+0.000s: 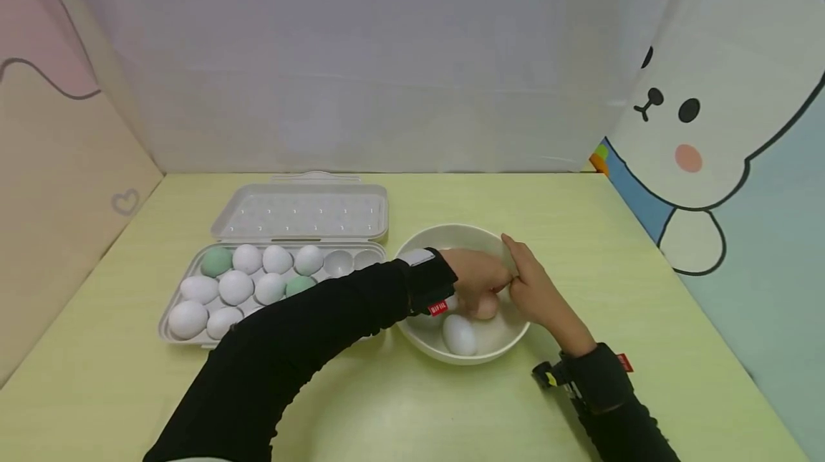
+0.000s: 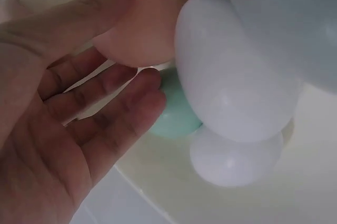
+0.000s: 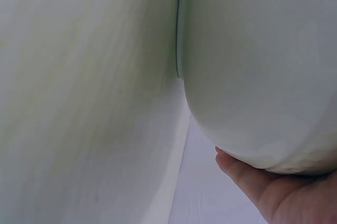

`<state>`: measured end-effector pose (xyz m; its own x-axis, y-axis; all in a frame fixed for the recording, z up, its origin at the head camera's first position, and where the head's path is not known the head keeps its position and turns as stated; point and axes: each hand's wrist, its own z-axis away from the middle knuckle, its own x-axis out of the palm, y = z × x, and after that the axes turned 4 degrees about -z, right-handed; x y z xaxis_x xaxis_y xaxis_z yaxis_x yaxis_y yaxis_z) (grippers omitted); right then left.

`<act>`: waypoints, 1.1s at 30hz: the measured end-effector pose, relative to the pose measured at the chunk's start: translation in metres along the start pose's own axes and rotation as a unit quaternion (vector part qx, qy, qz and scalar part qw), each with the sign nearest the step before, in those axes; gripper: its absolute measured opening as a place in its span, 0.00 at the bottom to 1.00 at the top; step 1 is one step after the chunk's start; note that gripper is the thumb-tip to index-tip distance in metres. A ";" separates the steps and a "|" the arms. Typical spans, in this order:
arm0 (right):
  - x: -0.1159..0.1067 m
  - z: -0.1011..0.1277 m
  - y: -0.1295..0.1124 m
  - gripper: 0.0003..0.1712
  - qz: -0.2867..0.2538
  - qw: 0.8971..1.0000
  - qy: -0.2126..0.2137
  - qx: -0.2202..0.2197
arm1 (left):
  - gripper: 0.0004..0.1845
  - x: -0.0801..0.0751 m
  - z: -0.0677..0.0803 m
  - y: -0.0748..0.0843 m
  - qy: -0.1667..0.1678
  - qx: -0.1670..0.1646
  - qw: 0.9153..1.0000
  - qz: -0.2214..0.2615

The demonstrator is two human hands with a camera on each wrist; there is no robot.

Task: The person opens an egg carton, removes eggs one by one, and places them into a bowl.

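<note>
- Two hands work at the bowl (image 1: 422,337): my left hand (image 1: 477,279) curls round the pink egg (image 1: 486,306) inside it.
- My right hand (image 1: 538,294) rests spread on the rim.
- I'd lift slowly, clear of the white egg (image 1: 459,334).

A staged tabletop booth (cartoon bear panel (image 1: 715,111)) around a yellow-green table (image 1: 580,233).
</note>
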<state>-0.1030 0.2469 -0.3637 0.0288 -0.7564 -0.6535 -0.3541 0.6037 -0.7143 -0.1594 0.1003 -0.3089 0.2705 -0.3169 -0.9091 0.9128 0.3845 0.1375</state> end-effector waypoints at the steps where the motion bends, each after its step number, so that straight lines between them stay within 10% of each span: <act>1: 0.000 0.000 0.000 0.38 0.002 1.000 0.002 -0.002 | 0.19 -0.001 0.002 0.000 0.006 0.005 1.000 -0.003; 8: 0.001 -0.002 0.001 0.39 0.002 1.000 -0.005 -0.007 | 0.19 -0.015 0.047 -0.007 0.070 -0.001 0.997 -0.013; 15: -0.002 -0.004 0.002 0.40 0.001 1.000 -0.018 0.025 | 0.16 -0.014 0.120 -0.045 0.130 -0.062 0.990 -0.013; 22: -0.011 -0.002 0.006 0.40 -0.004 0.999 -0.016 0.034 | 0.16 0.019 0.180 -0.085 0.128 -0.157 0.979 0.018; 33: -0.022 0.007 0.014 0.41 -0.003 0.998 -0.016 0.055 | 0.19 0.055 0.187 -0.119 0.100 -0.189 0.974 0.077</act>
<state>-0.1016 0.2736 -0.3611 0.0609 -0.7524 -0.6559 -0.2494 0.6248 -0.7399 -0.1960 -0.1255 -0.3019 0.2959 -0.0683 -0.9528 0.6775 0.7182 0.1589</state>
